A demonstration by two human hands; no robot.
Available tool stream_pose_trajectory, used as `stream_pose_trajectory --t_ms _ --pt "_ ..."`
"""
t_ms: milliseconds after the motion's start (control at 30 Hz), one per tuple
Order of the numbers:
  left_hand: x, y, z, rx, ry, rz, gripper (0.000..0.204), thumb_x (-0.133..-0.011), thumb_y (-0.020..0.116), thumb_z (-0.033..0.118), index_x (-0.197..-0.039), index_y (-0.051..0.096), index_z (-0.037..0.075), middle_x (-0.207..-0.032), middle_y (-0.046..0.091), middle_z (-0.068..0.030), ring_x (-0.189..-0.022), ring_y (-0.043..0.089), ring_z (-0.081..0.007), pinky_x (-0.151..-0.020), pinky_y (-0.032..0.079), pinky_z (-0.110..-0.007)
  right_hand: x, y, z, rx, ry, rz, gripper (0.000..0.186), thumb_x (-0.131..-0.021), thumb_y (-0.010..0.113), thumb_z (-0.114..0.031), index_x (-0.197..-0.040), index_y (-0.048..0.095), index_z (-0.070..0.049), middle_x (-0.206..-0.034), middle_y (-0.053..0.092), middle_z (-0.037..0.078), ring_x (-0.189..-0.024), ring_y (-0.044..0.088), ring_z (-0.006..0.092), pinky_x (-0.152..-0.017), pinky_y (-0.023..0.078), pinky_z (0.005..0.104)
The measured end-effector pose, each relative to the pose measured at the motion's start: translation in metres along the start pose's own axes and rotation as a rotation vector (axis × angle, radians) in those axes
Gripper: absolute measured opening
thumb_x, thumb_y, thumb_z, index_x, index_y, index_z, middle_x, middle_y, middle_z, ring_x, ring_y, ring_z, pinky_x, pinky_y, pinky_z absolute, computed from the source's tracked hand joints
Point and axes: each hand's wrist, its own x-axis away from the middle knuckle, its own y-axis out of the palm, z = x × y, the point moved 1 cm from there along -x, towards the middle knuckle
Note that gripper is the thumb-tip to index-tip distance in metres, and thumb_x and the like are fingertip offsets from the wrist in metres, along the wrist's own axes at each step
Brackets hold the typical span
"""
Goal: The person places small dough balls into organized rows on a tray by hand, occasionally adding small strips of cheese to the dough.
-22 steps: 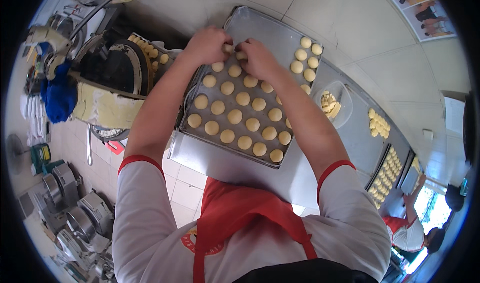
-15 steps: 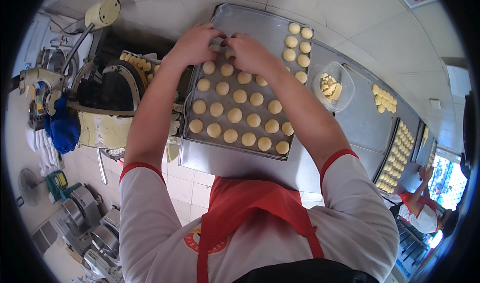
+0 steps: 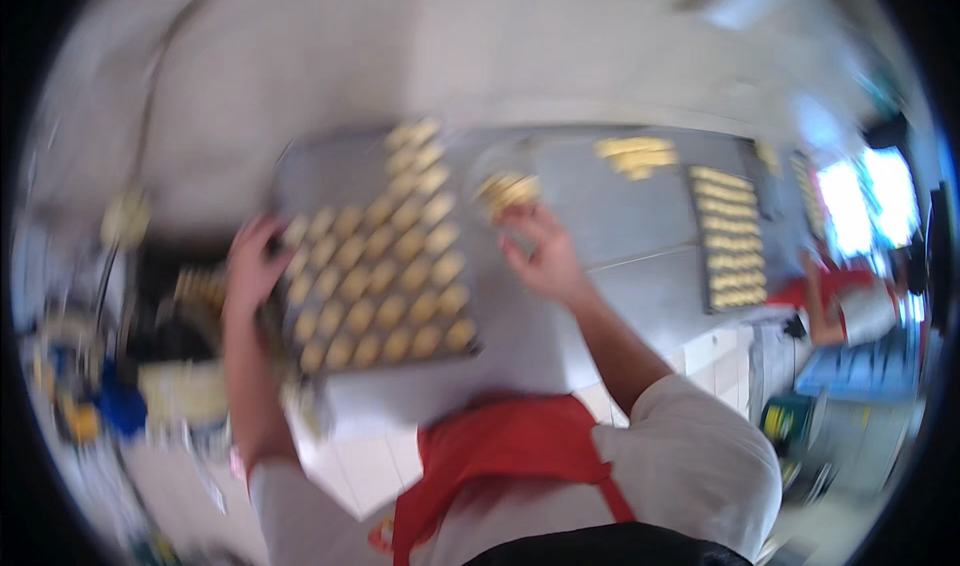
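The picture is smeared by motion. A metal baking tray (image 3: 330, 171) carries rows of round, pale yellow dough balls (image 3: 362, 283); its far left part is bare metal. At the tray's left edge is my left hand (image 3: 257, 258), thumb and fingers apart, beside the end dough balls. My right hand (image 3: 548, 256) reaches over to the right of the tray, fingers parted, at the near side of a clear plastic container of yellow pieces (image 3: 508, 192). Its fingertips overlap the pieces; whether they touch them is too blurred to tell.
The metal worktable (image 3: 600, 231) runs on to the right. On it lie a cluster of yellow pieces (image 3: 637, 154) and another full tray (image 3: 732, 241). A co-worker (image 3: 845, 301) stands at the far right. Machinery (image 3: 180, 391) is at my left.
My view has swung to the right. My right hand has left the tray's far left part and moved to the container. My left hand has shifted to the tray's left edge.
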Motion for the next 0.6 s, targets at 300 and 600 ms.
stream_pose_trajectory --t_ms 300,600 --pt "0.012 0.040 0.194 0.260 0.119 0.491 0.040 -0.086 0.074 0.003 -0.125 0.070 -0.002 -0.141 0.063 -0.0188 -0.133 0.057 -0.0386 -0.115 0.042 -0.048 0.027 -0.417 0.136 0.249 0.184 0.914 0.031 -0.100 0.070 -0.007 -0.131 0.072 -0.003 -0.128 0.067 0.012 -0.103 0.070 0.0204 -0.082 0.060 0.0321" --pt "0.012 0.212 0.462 0.518 0.063 0.285 0.038 -0.088 0.082 0.020 -0.121 0.075 0.001 -0.133 0.065 -0.0194 -0.129 0.061 -0.0368 -0.114 0.045 -0.049 -0.089 -0.739 0.316 -0.107 0.202 1.167 0.095 -0.088 0.089 -0.035 -0.162 0.041 -0.001 -0.154 0.054 0.027 -0.116 0.072 0.0324 -0.099 0.058 0.0417"
